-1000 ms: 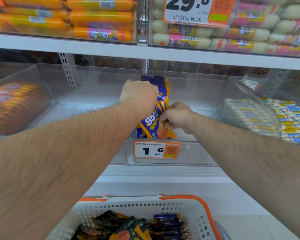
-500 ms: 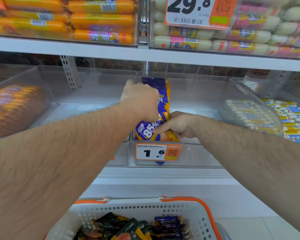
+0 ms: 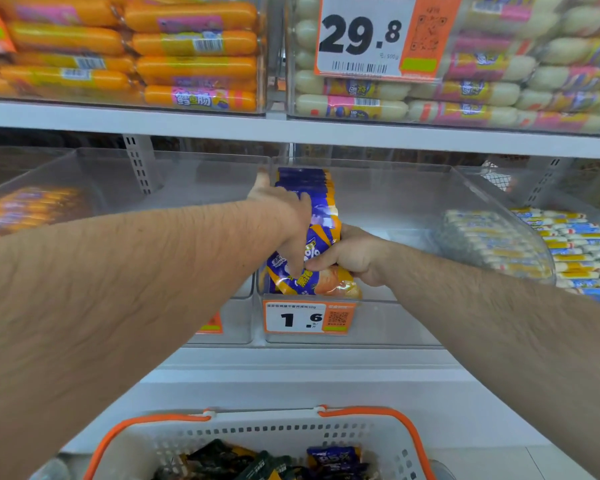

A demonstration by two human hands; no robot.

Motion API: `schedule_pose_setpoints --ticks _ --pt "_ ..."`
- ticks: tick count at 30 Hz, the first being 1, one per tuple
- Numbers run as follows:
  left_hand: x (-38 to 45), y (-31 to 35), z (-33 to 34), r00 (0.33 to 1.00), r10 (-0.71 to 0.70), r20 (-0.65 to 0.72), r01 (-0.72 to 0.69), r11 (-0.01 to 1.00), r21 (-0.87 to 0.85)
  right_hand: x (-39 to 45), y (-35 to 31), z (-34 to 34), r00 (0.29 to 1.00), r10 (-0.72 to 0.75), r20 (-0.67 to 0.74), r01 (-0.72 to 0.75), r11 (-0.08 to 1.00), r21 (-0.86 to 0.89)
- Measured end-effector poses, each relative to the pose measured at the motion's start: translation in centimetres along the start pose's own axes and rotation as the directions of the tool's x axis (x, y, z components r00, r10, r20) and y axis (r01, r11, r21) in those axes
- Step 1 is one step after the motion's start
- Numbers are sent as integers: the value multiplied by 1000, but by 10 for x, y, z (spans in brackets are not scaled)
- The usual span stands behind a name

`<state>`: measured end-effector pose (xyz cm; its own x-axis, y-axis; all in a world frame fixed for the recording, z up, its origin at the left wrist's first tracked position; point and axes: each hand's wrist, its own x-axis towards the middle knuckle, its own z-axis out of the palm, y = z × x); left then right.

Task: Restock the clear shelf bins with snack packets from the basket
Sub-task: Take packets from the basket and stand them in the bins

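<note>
two hands are in view, the left hand (image 3: 284, 216) and the right hand (image 3: 352, 256). one white basket (image 3: 274, 438) with two orange handles sits below. three price tags show: a large one (image 3: 378, 36) up top, one reading 1.6 (image 3: 309, 317), and a sliver of another (image 3: 211, 323). the purple snack packets (image 3: 309, 188) stand in one row, perhaps eight or so; their edges blur together.
</note>
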<state>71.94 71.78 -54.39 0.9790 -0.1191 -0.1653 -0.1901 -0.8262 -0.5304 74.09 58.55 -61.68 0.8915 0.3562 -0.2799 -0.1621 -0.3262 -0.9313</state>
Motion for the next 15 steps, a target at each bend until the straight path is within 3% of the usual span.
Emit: schedule_pose_setpoints --ticks 3,6,8,13,15 --pt "1 0 -3 978 -40 -204 22 996 -89 5 0 0 972 -138 -188 139 990 -9" --pt "2 0 -3 903 -60 -426 -21 983 -184 10 0 -3 905 -259 -337 265 964 -29" --pt "3 2 -1 890 -72 -449 -22 979 -202 13 2 -2 908 -280 -312 275 959 -62" --pt "10 5 7 919 12 -393 -26 999 -29 10 4 3 976 -141 -164 120 984 -130" --pt "12 2 7 933 28 -358 -54 996 -65 6 0 -2 990 -72 -124 56 990 -126"
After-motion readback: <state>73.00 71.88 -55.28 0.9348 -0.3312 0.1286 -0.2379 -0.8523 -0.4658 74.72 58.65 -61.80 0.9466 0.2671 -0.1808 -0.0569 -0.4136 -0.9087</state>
